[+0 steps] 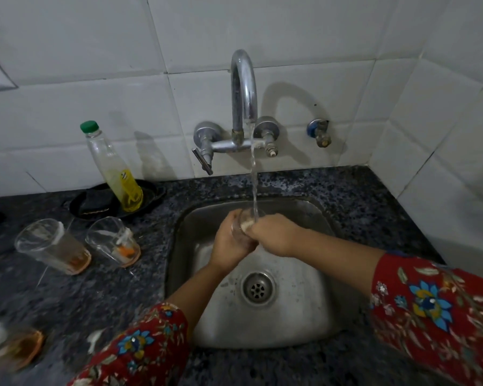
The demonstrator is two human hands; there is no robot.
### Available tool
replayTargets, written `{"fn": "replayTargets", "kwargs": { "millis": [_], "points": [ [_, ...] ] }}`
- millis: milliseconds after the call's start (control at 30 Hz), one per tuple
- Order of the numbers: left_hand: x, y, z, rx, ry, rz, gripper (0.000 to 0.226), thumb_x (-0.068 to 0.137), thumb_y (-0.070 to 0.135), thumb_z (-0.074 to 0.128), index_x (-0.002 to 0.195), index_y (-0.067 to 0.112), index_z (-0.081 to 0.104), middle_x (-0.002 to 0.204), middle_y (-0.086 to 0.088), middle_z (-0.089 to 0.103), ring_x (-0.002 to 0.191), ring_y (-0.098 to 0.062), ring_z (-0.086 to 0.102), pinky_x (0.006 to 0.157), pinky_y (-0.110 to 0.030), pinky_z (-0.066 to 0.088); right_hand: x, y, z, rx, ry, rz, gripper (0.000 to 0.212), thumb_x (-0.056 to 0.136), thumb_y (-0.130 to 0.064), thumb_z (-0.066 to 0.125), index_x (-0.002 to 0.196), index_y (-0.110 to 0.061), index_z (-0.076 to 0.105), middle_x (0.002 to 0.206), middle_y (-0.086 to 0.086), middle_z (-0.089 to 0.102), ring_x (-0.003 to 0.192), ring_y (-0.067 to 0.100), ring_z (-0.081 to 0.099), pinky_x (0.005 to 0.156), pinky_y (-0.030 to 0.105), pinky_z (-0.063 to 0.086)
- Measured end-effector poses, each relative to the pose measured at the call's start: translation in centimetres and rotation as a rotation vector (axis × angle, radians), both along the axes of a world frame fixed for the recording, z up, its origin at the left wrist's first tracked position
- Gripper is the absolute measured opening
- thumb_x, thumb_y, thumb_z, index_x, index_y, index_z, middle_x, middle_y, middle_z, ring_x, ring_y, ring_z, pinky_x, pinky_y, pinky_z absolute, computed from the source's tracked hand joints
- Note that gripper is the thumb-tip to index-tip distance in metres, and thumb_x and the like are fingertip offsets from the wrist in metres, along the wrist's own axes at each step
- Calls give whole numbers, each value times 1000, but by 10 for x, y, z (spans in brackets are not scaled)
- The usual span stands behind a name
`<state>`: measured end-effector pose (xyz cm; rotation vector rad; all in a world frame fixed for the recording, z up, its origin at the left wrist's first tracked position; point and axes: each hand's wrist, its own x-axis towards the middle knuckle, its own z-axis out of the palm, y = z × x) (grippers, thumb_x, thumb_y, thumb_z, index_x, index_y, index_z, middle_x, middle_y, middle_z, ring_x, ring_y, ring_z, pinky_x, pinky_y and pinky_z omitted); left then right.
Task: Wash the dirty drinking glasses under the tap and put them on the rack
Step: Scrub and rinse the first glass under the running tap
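While water [253, 176] runs in a thin stream from the curved tap [244, 87], the head view shows one drinking glass [241, 227] held over the steel sink [304, 316], just above and behind the drain [258, 286]. The left hand [229, 243] wraps round the glass's lower body. The right hand [273, 232] closes on its upper part by the rim, where the stream lands. Whether any fingers reach inside is hidden. The step in hand looks like the rinse and rub. To do it well, I judge the left hand should keep a firm wrap, since wet glass slips. The mouth should tilt toward the stream so water sweeps the inner wall, and the glass should turn so every side is rubbed. On the dark counter [346, 196] to the left, two more glasses [53, 246] stand apart from the sink with orange residue at their bases. A third glass [14, 349] sits blurred at the lower-left edge. A soap bottle [112, 165] stands in a black dish [87, 201] behind them. No rack shows, so most of the task seems to remain.
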<state>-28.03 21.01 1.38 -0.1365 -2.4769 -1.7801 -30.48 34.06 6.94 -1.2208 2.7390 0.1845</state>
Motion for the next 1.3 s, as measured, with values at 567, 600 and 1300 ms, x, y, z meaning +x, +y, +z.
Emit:
{"fn": "replayTargets", "kwargs": {
  "millis": [567, 600, 1300],
  "points": [
    [18, -42, 18, -1616, -245, -391, 68, 74, 37, 77, 133, 24, 45, 128, -3, 55, 117, -26, 49, 86, -35, 46, 55, -17, -60, -1076, -1643, -1211, 23, 90, 2, 47, 99, -15, 61, 101, 5, 63, 93, 18, 59, 73, 31, 49],
    [18, -41, 19, -1662, -243, -389, 67, 76, 35, 76, 135, 23, 44, 130, -4, 54, 118, -26, 48, 85, -33, 44, 58, -18, -62, -1085, -1674, -1229, 20, 92, -1, 46, 97, -13, 61, 98, 5, 63, 91, 17, 59, 73, 31, 49],
    [-26, -6, -10, -118, 34, -169, 43, 66, -4, 74, 104, 12, 63, 100, 1, 66, 94, -12, 65, 84, -27, 52, -5, -1, -26, 56, -153, -199, 29, 91, -9, 46, 118, -6, 58, 115, 15, 61, 107, 34, 60, 82, 38, 49]
  ]
}}
